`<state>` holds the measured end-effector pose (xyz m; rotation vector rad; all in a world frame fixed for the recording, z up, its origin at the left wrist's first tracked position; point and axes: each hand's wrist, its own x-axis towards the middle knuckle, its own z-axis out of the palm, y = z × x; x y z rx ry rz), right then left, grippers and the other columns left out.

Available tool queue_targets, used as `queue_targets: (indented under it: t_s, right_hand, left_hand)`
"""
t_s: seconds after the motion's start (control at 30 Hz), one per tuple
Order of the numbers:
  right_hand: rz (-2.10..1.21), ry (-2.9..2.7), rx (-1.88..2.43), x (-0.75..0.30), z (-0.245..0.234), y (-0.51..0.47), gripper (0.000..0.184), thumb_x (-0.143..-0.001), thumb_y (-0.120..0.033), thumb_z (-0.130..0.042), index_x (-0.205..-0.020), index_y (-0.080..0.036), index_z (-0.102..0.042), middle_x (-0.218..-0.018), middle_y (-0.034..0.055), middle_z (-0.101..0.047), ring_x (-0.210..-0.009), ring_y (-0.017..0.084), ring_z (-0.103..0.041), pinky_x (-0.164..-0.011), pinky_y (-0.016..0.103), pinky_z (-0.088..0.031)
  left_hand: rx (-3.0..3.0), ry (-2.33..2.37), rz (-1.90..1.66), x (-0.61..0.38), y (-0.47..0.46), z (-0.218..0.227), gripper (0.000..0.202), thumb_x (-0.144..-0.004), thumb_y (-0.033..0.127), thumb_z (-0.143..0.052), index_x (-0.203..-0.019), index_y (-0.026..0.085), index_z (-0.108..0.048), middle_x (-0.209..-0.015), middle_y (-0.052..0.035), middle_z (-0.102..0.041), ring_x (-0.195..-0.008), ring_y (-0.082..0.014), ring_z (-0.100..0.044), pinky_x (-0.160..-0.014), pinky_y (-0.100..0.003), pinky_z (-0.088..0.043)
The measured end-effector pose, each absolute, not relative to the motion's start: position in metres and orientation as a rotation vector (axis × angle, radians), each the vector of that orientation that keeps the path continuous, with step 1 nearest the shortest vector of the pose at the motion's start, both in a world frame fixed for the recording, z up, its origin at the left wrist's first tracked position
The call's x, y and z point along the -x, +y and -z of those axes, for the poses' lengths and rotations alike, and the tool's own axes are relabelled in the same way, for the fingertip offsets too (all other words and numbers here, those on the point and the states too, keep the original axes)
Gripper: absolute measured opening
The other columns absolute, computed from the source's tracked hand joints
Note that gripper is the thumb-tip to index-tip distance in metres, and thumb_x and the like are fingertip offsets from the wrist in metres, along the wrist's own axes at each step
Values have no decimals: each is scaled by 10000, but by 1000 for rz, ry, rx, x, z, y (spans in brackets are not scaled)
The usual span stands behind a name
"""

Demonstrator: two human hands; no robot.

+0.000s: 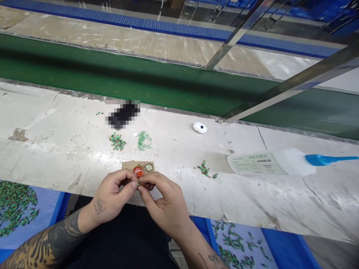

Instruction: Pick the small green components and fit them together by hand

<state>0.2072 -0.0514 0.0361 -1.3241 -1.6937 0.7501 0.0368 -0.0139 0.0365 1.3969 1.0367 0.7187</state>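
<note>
My left hand [113,194] and my right hand [165,198] meet at the near edge of the white worktop, thumb and forefinger of each pinched together. Between the fingertips sits a small green piece [138,184], mostly covered by them. Just beyond the fingers lies a piece of brown cardboard [127,164]. On it rest a red round cap [138,171] and a small cap with a pale filling [149,167]. Farther back are two heaps of tiny parts, one of green and brown pieces [117,141] and one of lighter green pieces [144,141].
A white bottle with a blue nozzle [269,162] lies on the right, near a few green pieces [205,170]. A white oval case [199,127] and a blurred dark object [123,115] are farther back. Blue trays of green parts [17,203] [232,243] flank my lap. A metal post [294,84] rises behind.
</note>
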Motion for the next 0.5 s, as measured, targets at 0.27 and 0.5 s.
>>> queue_targets:
  t_s: [0.27,0.5]
  right_hand:
    - [-772,-1629,1315,-204,-31,-56,149,-888,-97,-559,-921,-234,-609,-868,6,-668,-792,160,-624,-725,298,-511]
    - [-859,-1504,1425,-202,-29,-55,119,-860,-126,-548,-813,-229,-583,-775,-15,-646,-697,148,-586,-652,281,-486]
  left_hand:
    - [-1340,1045,-721,-40,-18,-29,162,-903,285,-584,-768,202,-614,-733,-7,-639,-694,-156,-586,-662,-274,-504]
    - [-1370,1055,-721,-36,-18,-25,144,-922,302,-593,-904,214,-706,-876,-46,-742,-819,-199,-679,-767,-323,-551]
